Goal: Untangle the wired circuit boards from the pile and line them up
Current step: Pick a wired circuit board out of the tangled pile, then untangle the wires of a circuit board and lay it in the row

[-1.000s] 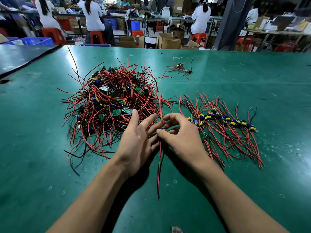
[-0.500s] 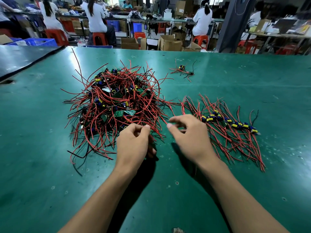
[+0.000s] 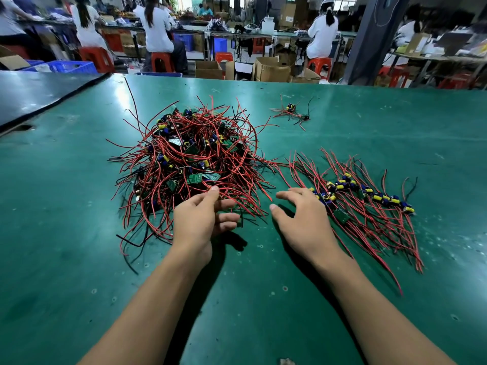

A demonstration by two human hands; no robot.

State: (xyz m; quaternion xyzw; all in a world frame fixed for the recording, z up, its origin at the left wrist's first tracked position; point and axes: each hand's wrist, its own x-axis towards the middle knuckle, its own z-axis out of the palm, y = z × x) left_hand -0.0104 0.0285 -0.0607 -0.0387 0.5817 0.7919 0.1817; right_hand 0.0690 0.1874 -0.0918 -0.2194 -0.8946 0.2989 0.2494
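Red and black leads dominate the scene. The pile point(image 3: 189, 159) of wired circuit boards sits on the tabletop point(image 3: 79, 233) at 11 o'clock from the view's centre and remains large and densely knotted. The lined-up row point(image 3: 363, 196) lies at 3 o'clock, with its boards in a slanted line and their wires fanned toward 5 o'clock. One stray board point(image 3: 291, 111) rests apart at 12 o'clock.

The left hand point(image 3: 200, 219) is loosely spread and holds nothing. Its forefinger touches the red leads at the pile's 6 o'clock edge. The right hand point(image 3: 303, 219) is wide, with arched fingers and nothing in it, just beside the row's 9 o'clock end.

Risks, as judged:
- Leads from the pile's 3 o'clock fringe reach toward the row. Pulling a board out on that side could snag and drag the laid boards out of line.
- A tug on one wire in so tight a knot may lift several boards together, or strain a solder joint.
- The right hand is so close to the row that it could brush the nearest green board point(image 3: 341, 216).

Change noted: a second ago both hands pinched one board between them, with a red lead trailing toward 6 o'clock. Half a second ago the left hand's fingers were bunched at the pile's edge. Both hands are now empty and opened out.
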